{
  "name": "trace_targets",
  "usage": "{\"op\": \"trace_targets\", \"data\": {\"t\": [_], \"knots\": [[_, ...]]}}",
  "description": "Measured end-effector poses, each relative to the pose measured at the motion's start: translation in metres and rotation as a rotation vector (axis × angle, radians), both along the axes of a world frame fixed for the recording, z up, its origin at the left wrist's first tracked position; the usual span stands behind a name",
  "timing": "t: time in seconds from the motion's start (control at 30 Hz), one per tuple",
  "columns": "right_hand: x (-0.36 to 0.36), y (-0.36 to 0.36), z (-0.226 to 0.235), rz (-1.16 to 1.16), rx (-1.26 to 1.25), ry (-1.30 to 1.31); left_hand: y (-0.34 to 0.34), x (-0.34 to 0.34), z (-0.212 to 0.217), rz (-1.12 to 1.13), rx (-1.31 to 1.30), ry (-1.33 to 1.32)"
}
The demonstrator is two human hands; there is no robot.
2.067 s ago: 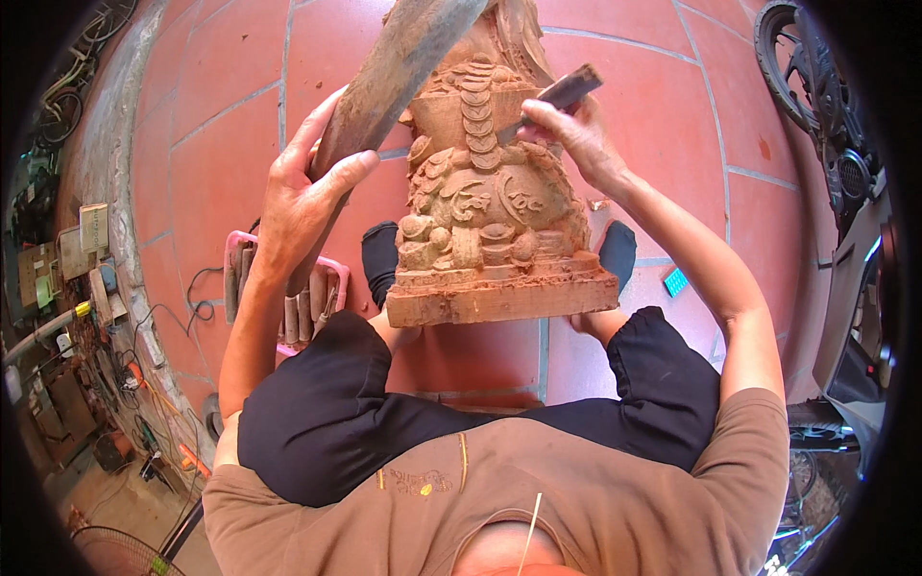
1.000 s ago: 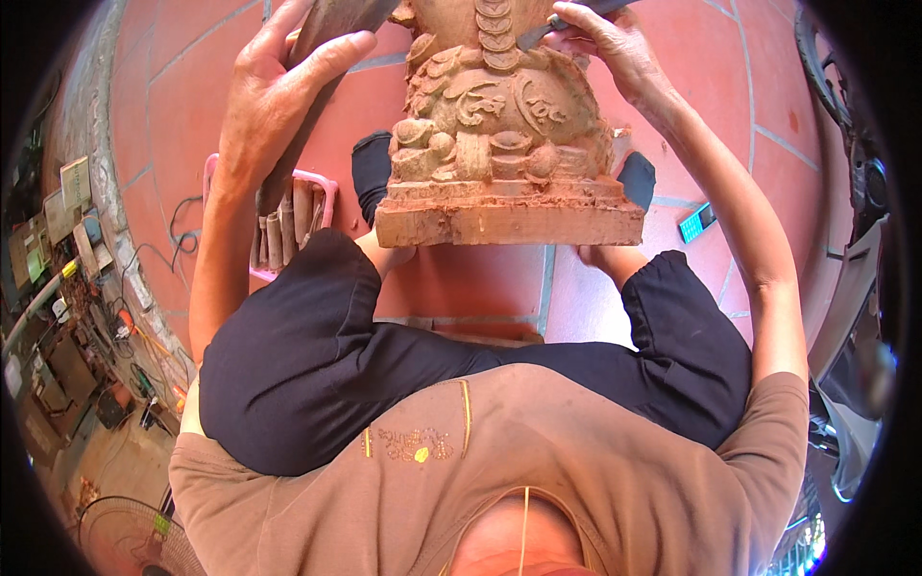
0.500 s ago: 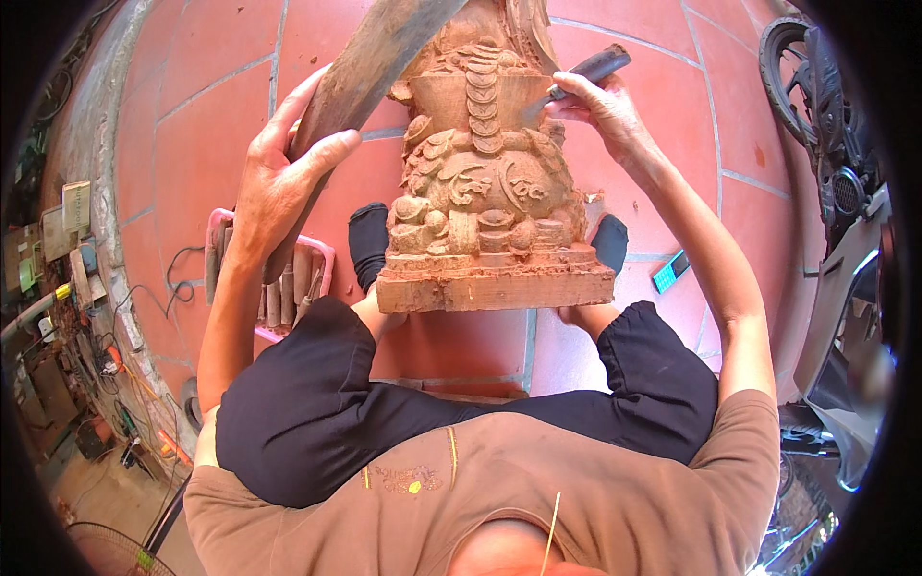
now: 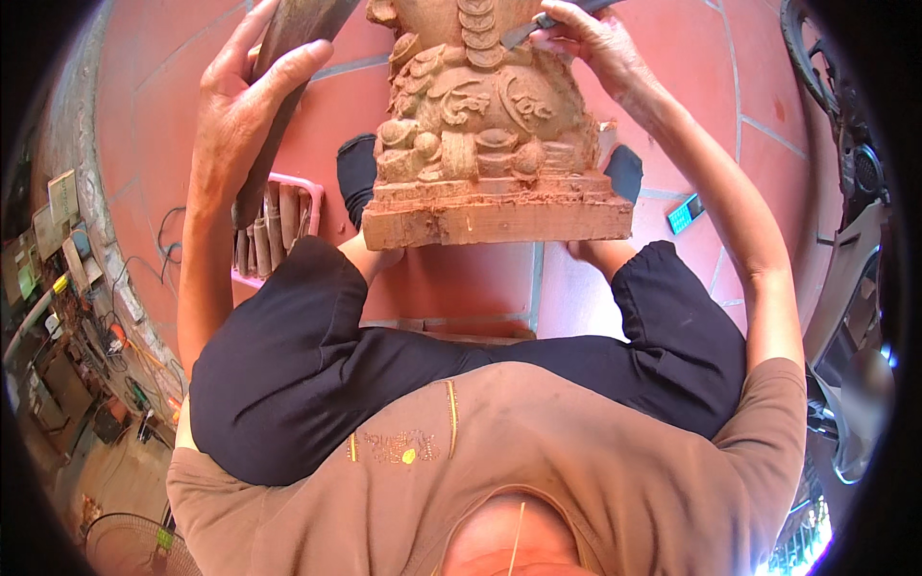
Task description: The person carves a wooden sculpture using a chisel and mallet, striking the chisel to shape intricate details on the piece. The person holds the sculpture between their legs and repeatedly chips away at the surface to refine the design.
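Note:
A carved reddish-brown wooden sculpture point(image 4: 488, 110) stands on its thick square base between my feet, its top cut off by the upper edge. Coin shapes run down its middle and rounded ornaments cover the lower part. My left hand point(image 4: 240, 101) is wrapped round a long dark wooden bar point(image 4: 300, 34), left of the carving; the bar's upper end is out of view. A chisel point(image 4: 524, 33) is pinched in my right hand point(image 4: 600, 56), its blade angled down-left at the column of coins. Whether the blade touches the wood I cannot tell.
Beside my left knee is a pink basket point(image 4: 316, 206) holding several wooden tool handles point(image 4: 273, 226). On the red tiled floor point(image 4: 447, 283) a blue-green phone point(image 4: 685, 214) lies to the right. A motorbike point(image 4: 860, 154) stands at the far right; cables, clutter and a fan point(image 4: 130, 542) fill the left side.
The view has tilted, so the carving and both hands appear higher. The chisel tip now sits lower along the coin column, closer to it. Both hands keep their holds.

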State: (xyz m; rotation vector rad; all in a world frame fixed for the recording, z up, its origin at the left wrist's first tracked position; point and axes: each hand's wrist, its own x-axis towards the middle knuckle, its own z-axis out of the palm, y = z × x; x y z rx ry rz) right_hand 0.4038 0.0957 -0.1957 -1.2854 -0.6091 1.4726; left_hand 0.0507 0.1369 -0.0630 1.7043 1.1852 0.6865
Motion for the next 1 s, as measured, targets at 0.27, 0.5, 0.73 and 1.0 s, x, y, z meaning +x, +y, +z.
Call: {"op": "trace_targets", "data": {"t": [0.27,0.5,0.73,1.0], "knots": [[0.004,0.007,0.010,0.137,-0.041,-0.067,-0.007,0.019,0.026,0.020,-0.160,0.032],[0.001,0.004,0.019,0.046,-0.059,-0.137,-0.012,0.017,0.020,0.014,-0.075,-0.032],[0.001,0.003,0.008,0.038,-0.056,-0.107,0.007,-0.002,-0.009,-0.117,0.015,-0.207],[0.007,0.010,0.017,0.126,-0.072,-0.154,0.001,0.001,0.002,-0.001,-0.084,-0.119]]}}
